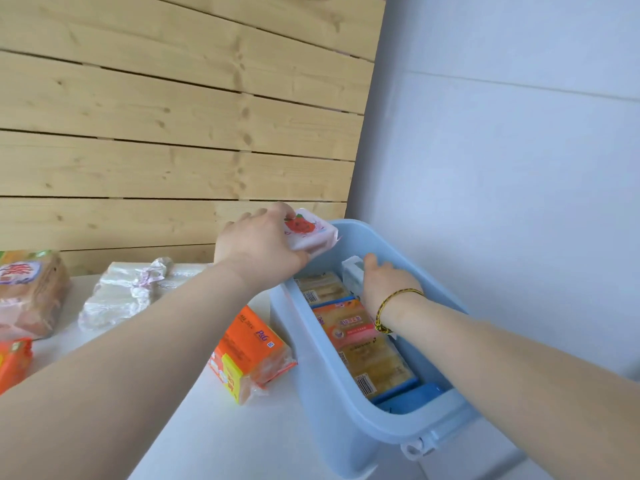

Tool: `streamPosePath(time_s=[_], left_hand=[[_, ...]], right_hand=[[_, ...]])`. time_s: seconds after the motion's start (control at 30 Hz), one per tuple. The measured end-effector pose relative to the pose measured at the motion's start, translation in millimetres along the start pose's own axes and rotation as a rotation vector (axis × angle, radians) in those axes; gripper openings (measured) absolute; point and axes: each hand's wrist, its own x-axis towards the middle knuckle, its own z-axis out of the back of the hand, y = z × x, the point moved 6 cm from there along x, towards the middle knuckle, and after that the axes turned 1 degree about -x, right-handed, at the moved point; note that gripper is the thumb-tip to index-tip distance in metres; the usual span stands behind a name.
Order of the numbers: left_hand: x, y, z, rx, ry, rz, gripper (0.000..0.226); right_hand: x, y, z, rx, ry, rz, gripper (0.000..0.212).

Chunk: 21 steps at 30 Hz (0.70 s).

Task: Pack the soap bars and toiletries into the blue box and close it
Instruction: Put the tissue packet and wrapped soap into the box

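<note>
The open blue box [332, 386] stands on the white table at the right. Inside lie yellow-orange soap packs [360, 337] and a blue item [412, 398] at the near end. My left hand [259, 245] grips a white wrapped soap bar with a red fruit picture [311, 230] just above the box's far left rim. My right hand [388, 284] reaches into the box's far end, its fingers on a small white pack [351, 273]; how it holds it is hidden.
An orange soap multipack [249, 351] lies beside the box's left wall. Further left are crumpled clear plastic wrap [128, 292], a brown wrapped pack [27, 292] and another orange pack [14, 362] at the frame's edge. A wooden plank wall stands behind.
</note>
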Motion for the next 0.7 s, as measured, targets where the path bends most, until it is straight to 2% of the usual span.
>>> streamPosePath(time_s=[0.1, 0.23, 0.3, 0.4, 0.5, 0.7], left_hand=[[1.5, -2.1, -4.9, 0.022, 0.019, -0.061, 0.051], [0.5, -3.7, -10.3, 0.076, 0.016, -0.122, 0.050], [2.7, -4.8, -10.8, 0.082, 0.022, -0.140, 0.050], [3.3, -5.5, -12.0, 0.088, 0.038, -0.149, 0.051], [2.7, -4.3, -11.9, 0.076, 0.028, -0.157, 0.051], [1.8, -1.8, -12.7, 0.039, 0.031, -0.160, 0.056]], right_hand=[[6.0, 1.3, -12.6, 0.063, 0.052, -0.009, 0.051], [6.0, 6.0, -32.8, 0.105, 0.237, 0.043, 0.079], [3.9, 7.6, -33.8, 0.091, 0.288, 0.068, 0.083], [2.9, 7.0, -25.6, -0.062, 0.254, 0.119, 0.075], [5.5, 9.4, -11.6, -0.288, 0.171, 0.228, 0.049], [3.7, 9.8, -34.2, -0.416, 0.387, 0.295, 0.050]])
